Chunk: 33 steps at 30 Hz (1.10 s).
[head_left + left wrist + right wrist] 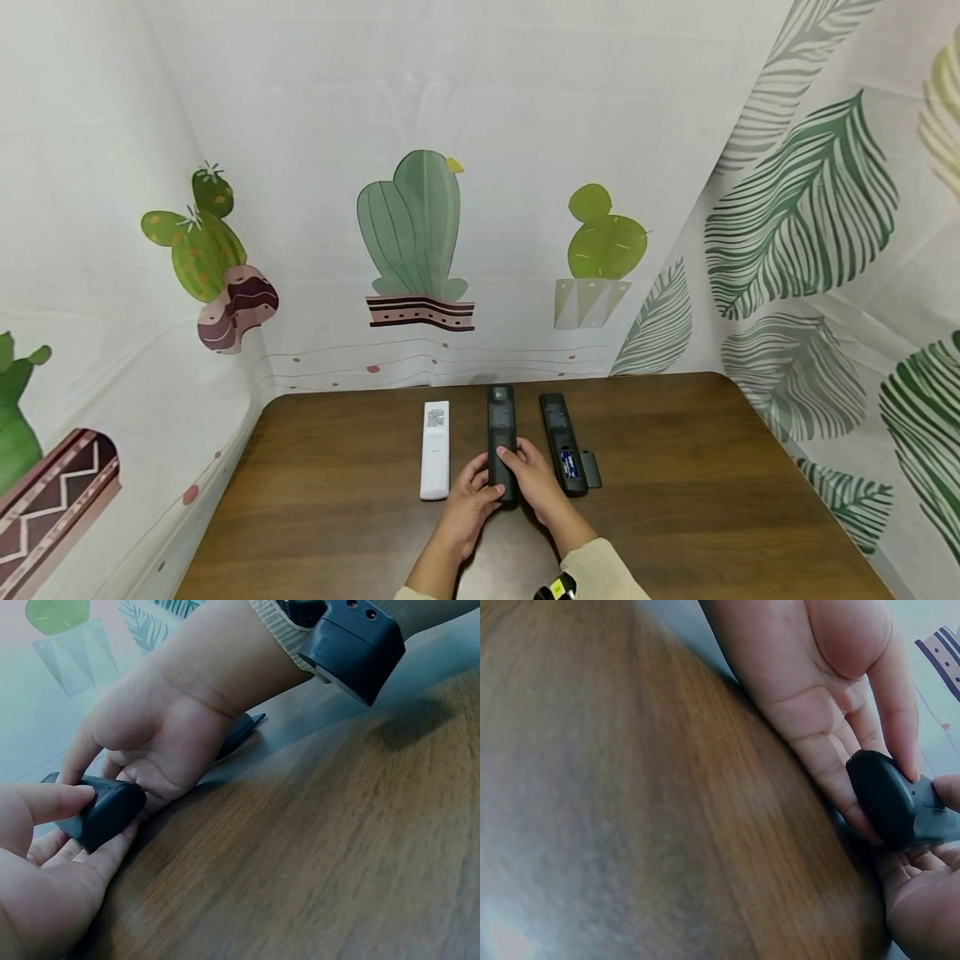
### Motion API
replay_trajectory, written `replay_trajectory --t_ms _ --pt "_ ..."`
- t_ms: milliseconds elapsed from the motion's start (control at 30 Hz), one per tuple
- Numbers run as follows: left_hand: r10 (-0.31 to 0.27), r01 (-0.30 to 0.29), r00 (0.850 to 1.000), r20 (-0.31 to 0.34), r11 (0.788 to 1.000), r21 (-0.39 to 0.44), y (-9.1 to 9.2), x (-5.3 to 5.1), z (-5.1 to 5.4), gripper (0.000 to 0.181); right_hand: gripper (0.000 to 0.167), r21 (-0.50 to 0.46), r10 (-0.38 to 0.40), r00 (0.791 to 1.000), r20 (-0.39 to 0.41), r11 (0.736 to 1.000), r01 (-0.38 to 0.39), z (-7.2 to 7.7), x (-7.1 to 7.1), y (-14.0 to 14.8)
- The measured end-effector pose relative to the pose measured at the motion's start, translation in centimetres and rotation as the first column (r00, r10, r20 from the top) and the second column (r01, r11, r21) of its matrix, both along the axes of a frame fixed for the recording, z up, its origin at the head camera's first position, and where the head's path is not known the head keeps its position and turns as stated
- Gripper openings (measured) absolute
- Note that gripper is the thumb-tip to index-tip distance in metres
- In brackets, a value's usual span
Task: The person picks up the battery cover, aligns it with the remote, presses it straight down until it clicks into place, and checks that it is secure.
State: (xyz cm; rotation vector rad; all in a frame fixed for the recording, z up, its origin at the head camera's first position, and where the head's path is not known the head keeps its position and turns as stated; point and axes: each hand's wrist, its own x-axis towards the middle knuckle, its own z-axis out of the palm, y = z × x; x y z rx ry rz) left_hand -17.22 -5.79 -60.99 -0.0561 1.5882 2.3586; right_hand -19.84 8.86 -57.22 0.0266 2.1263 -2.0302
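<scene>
A black remote control (501, 417) lies between my two hands with its back face up, its far end pointing away from me. At its near end my left hand (467, 507) grips it, thumb on top and fingers along the left side and underneath. My right hand (536, 482) holds it from the right, with the thumb pressing on the back. In the left wrist view the remote's near end (112, 814) sits between the thumb and fingers. The right wrist view shows the same end (885, 801) raised slightly on the fingers.
A white remote (435, 454) lies left on the wooden table (330, 492). To the right lies another black remote (557, 417), its compartment open with blue batteries (569, 463) showing. Beside it is a dark battery cover (592, 471). A patterned cloth (510, 250) hangs behind.
</scene>
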Motion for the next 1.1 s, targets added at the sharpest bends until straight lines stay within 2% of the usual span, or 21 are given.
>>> replay_trajectory --t_ms 100,233,367,567,633,967,1100 --pt "0.000 0.000 1.000 -0.001 1.000 -0.006 0.0 0.0 0.1 0.073 0.040 -0.007 0.007 1.000 -0.021 1.000 -0.007 1.4 0.6 0.0" --pt "0.004 -0.004 1.000 0.000 1.000 -0.007 0.0 0.0 0.2 0.072 0.041 -0.014 0.016 0.999 -0.035 1.000 -0.017 1.9 0.9 0.1" --pt "0.006 -0.006 1.000 0.000 1.000 -0.007 0.1 0.0 0.1 0.073 0.040 -0.018 0.015 1.000 -0.012 1.000 -0.015 1.3 0.5 0.1" --pt "0.008 -0.008 1.000 0.002 1.000 -0.012 0.1 0.0 0.1 0.073 0.044 -0.012 0.005 1.000 0.001 1.000 -0.005 -1.4 -0.6 0.2" --pt "0.011 -0.011 1.000 0.002 1.000 -0.013 0.1 0.0 0.1 0.073 0.046 -0.012 0.000 1.000 0.001 1.000 0.000 -1.7 -0.7 0.2" --pt "0.032 -0.032 0.999 0.009 0.999 -0.013 0.2 0.1 -0.1 0.075 0.050 -0.015 0.000 1.000 0.013 1.000 0.001 -1.5 -0.7 0.1" --pt "0.032 -0.032 0.999 0.007 0.999 -0.007 0.2 0.1 -0.2 0.075 0.049 -0.019 0.003 1.000 0.021 1.000 -0.003 -0.8 -0.4 0.0"
